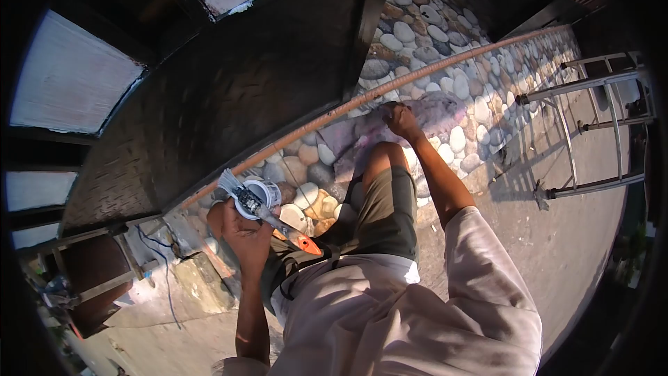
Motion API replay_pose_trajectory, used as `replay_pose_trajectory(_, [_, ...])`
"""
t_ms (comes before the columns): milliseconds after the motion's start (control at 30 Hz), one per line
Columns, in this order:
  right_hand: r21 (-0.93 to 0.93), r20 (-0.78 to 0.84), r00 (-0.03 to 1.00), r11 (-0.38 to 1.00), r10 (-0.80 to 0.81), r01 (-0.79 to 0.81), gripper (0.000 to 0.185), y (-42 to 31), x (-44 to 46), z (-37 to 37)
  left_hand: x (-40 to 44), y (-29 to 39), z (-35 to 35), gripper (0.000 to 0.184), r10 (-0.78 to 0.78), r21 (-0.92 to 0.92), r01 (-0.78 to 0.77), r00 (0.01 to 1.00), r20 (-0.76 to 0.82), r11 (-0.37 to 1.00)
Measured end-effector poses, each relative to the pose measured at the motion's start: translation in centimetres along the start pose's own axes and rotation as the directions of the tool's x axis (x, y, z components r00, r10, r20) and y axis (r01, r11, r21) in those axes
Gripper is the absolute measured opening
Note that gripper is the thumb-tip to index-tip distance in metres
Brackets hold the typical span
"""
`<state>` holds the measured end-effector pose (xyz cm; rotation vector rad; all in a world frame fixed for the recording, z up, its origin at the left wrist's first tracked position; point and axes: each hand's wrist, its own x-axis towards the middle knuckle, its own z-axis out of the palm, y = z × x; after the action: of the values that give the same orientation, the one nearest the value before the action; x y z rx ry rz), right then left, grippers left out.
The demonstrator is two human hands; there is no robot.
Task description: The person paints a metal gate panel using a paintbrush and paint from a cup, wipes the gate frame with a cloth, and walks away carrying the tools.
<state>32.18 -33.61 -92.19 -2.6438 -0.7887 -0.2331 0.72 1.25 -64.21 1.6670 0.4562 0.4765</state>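
My left hand (245, 237) is wrapped round a small white tub (270, 193). Across the tub's top lies a paintbrush (278, 223) with pale bristles and an orange handle end, its bristles pointing up and left. My right hand (401, 121) is closed and rests on a greyish-purple cloth (358, 132) spread over the pebble-patterned surface (306, 196). Whether the fingers grip the cloth or something small is hidden. The cloth reaches from beside my knee to the right of my right hand.
A reddish-brown rail (327, 117) runs diagonally past my knees, with a dark panel (229, 76) beyond it. A metal ladder (612, 125) stands at the right. At lower left are a wooden frame (104, 287) and a dark cord (167, 271).
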Motion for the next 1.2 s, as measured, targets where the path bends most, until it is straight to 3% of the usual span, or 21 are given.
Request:
replay_pose_trajectory(167, [-0.118, 0.149, 0.984, 0.989, 0.102, -0.084, 0.04, -3.0, 1.3, -1.4, 0.3, 0.5, 0.5, 0.05, -0.028, 0.035, 0.028, 1.0, -0.003, 0.999])
replay_pose_trajectory(267, [0.041, 0.085, 0.991, 0.993, 0.105, -0.109, 0.038, 0.0, 0.5, 1.9, 0.4, 0.6, 0.6, 0.05, -0.011, 0.103, 0.012, 1.0, -0.01, 0.995])
replay_pose_trajectory(300, [0.264, 0.127, 0.974, 0.94, 0.188, -0.216, 0.031, -0.6, 0.5, 0.5, 0.4, 0.6, 0.6, 0.05, -0.005, 0.101, 0.006, 1.0, -0.007, 0.995])
replay_pose_trajectory(333, [0.466, 0.184, 0.949, 0.827, 0.255, -0.313, 0.026, -1.1, 0.6, -1.1, 0.3, 0.4, 0.6, 0.05, 0.026, 0.118, -0.025, 1.0, -0.007, 0.993])
replay_pose_trajectory(367, [0.465, 0.176, 0.951, 0.829, 0.256, -0.309, 0.026, -2.5, 0.9, -3.8, 0.3, 0.4, 0.7, 0.05, 0.058, 0.134, -0.057, 0.998, -0.007, 0.989])
replay_pose_trajectory(433, [0.825, 0.437, 0.863, 0.27, 0.251, -0.497, 0.011, -5.4, 1.2, -9.4, 0.1, 0.6, 0.8, 0.05, 0.067, 0.144, -0.066, 0.998, 0.001, 0.987])
replay_pose_trajectory(600, [0.93, 0.316, 0.884, 0.072, 0.344, -0.36, 0.01, -8.0, 0.9, -13.5, -0.4, 1.1, 0.8, 0.05, 0.084, 0.212, -0.09, 0.996, 0.037, 0.973])
replay_pose_trajectory(633, [0.932, 0.31, 0.885, 0.072, 0.348, -0.355, 0.01, -8.6, 1.0, -14.1, -0.5, 0.8, 0.6, 0.051, 0.014, 0.149, -0.022, 0.999, 0.049, 0.989])
replay_pose_trajectory(700, [0.923, 0.385, 0.841, -0.148, 0.38, -0.355, 0.009, -10.0, 1.6, -16.7, -0.6, 1.0, 0.6, 0.051, -0.037, 0.084, 0.032, 0.997, 0.069, 0.996])
replay_pose_trajectory(733, [0.929, 0.369, 0.847, -0.145, 0.382, -0.339, 0.009, -10.6, 1.7, -18.1, -0.7, 1.5, 0.8, 0.052, -0.013, 0.082, 0.007, 0.997, 0.071, 0.997])
replay_pose_trajectory(800, [0.908, 0.363, 0.896, -0.311, 0.255, -0.28, 0.011, -12.0, 1.7, -20.6, -0.9, 2.7, 1.0, 0.055, 0.006, 0.147, -0.013, 0.999, 0.051, 0.989])
replay_pose_trajectory(933, [0.98, 0.194, 0.934, -0.099, 0.301, -0.171, 0.017, -14.3, 1.7, -22.8, -0.9, 1.8, 0.9, 0.056, 0.167, 0.05, -0.169, 0.985, 0.043, 0.984])
replay_pose_trajectory(1033, [0.997, 0.076, 0.936, -0.001, 0.342, -0.081, 0.017, -16.3, 2.3, -24.7, -1.1, 1.3, 0.5, 0.056, 0.108, 0.006, -0.109, 0.989, 0.099, 0.994])
replay_pose_trajectory(1100, [0.968, -0.111, 0.92, 0.25, 0.377, 0.014, 0.016, -17.9, 3.0, -26.4, -1.0, 0.2, 0.5, 0.057, 0.125, -0.143, -0.112, 0.988, 0.087, 0.983])
replay_pose_trajectory(1200, [0.959, -0.187, 0.917, 0.267, 0.352, 0.093, 0.016, -22.0, 4.6, -30.0, -1.6, 1.5, 0.8, 0.057, 0.147, -0.168, -0.133, 0.987, 0.072, 0.977])
